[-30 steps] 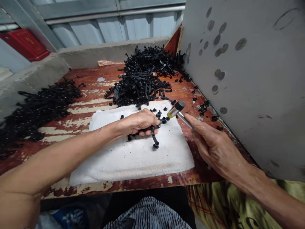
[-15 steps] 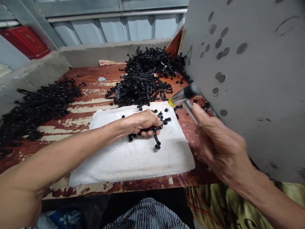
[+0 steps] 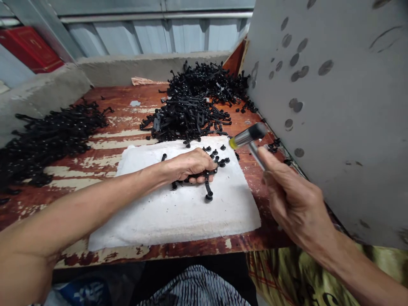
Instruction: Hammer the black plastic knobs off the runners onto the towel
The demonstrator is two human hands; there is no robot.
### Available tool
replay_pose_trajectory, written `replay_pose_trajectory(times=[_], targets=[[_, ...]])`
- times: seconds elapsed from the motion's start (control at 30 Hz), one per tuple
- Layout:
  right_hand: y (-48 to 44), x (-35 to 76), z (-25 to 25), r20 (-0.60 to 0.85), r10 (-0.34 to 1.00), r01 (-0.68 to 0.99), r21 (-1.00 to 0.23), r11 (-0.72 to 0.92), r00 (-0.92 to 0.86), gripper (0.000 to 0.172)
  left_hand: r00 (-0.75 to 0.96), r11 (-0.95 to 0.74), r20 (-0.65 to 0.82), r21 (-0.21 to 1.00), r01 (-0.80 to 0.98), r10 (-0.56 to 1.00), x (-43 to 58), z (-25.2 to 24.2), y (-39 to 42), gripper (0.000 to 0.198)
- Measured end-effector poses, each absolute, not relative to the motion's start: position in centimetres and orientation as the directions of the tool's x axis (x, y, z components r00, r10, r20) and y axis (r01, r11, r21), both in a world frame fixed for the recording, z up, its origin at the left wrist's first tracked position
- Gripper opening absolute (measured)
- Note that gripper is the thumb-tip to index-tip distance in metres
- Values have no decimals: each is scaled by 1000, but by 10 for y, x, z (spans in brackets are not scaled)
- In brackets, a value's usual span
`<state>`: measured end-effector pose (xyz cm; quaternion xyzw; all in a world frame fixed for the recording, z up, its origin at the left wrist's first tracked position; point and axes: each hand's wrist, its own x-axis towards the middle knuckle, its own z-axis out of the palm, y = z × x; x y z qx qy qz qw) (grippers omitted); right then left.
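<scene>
My left hand (image 3: pixel 195 165) is closed around several black rubber strap parts over a white cloth (image 3: pixel 191 216). One black rubber strap (image 3: pixel 208 187) sticks out below the fingers, with a round knob at its end resting on the cloth. Small round black caps (image 3: pixel 222 147) stand on the cloth just beyond my fingertips. To the right, my right hand (image 3: pixel 287 187) grips the handle of a mallet (image 3: pixel 247 135), which has a black face at one end and a yellow one at the other. The mallet head is raised above the cloth's right edge, apart from the parts.
A large heap of black straps (image 3: pixel 191 110) lies behind the cloth. Another strap pile (image 3: pixel 54 140) spreads along the left. A grey panel (image 3: pixel 344 127) with dark round marks walls off the right side. The worn reddish table (image 3: pixel 114 102) ends in front of my lap.
The mallet head has shifted slightly down and right, and looks less blurred. My left hand stays in nearly the same place on the straps. The view has moved a little.
</scene>
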<state>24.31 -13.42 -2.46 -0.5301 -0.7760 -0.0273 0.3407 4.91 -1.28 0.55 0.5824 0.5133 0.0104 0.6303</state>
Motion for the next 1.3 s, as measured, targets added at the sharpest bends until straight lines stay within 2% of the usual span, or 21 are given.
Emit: replay_pose_trajectory(times=[0.03, 0.1, 0.13, 0.27, 0.37, 0.43, 0.5, 0.57, 0.63, 0.7, 0.77, 0.8, 0.87, 0.97, 1.1, 1.2, 1.3], targets=[[-135, 243, -26, 567, 803, 849, -320, 420, -184, 50, 476, 319, -631, 748, 582, 613, 49, 5, -13, 34], [-135, 243, -27, 493, 834, 874, -255, 412, -249, 45, 474, 302, -624, 749, 590, 621, 47, 4, -13, 34], [-134, 243, -26, 470, 843, 866, -273, 419, -260, 43, 480, 282, -616, 752, 596, 625, 46, 3, -12, 33], [-121, 243, -15, 467, 883, 739, -578, 346, -48, 36, 606, 42, -508, 786, 617, 612, 45, 5, -14, 29], [-102, 241, -9, 284, 959, 624, -752, 212, 16, 30, 751, -203, -417, 791, 578, 511, 52, 11, -20, 29], [-92, 237, -9, 121, 992, 450, -886, 117, -19, 31, 830, -339, -353, 789, 512, 431, 55, 15, -25, 29], [-89, 231, -10, 54, 997, 307, -949, 69, -57, 32, 877, -435, -281, 783, 445, 391, 55, 16, -29, 29], [-91, 226, -9, -2, 999, 203, -979, 8, -46, 33, 843, -456, -182, 773, 441, 507, 50, 13, -34, 23], [-96, 223, -6, -80, 997, 90, -993, -82, 23, 37, 672, -361, -72, 799, 481, 737, 42, 10, -38, 23], [-101, 222, -3, -144, 984, -28, -989, -142, 104, 40, 462, -128, -90, 899, 419, 882, 36, 8, -43, 38], [-103, 220, 0, -160, 976, -79, -986, -149, 150, 41, 414, 203, -296, 946, 254, 861, 34, 7, -48, 35], [-103, 218, 0, -169, 974, -85, -984, -157, 149, 40, 449, 354, -398, 917, 183, 800, 35, 8, -49, 30], [-102, 214, 1, -187, 973, -70, -981, -179, 133, 36, 516, 539, -507, 837, 100, 691, 39, 9, -50, 18], [-101, 210, -1, -193, 975, -48, -981, -188, 113, 32, 516, 644, -552, 765, 1, 655, 45, 9, -47, 11], [-101, 214, -5, -208, 973, -63, -977, -203, 97, 38, 534, 749, -605, 657, -85, 591, 45, 7, -46, 11], [-101, 217, -5, -247, 966, -102, -966, -239, 78, 42, 575, 795, -633, 605, -52, 519, 44, 5, -48, 13], [-100, 215, -4, -271, 960, -100, -959, -264, 68, 36, 598, 779, -620, 626, -12, 508, 47, 3, -49, 8]])
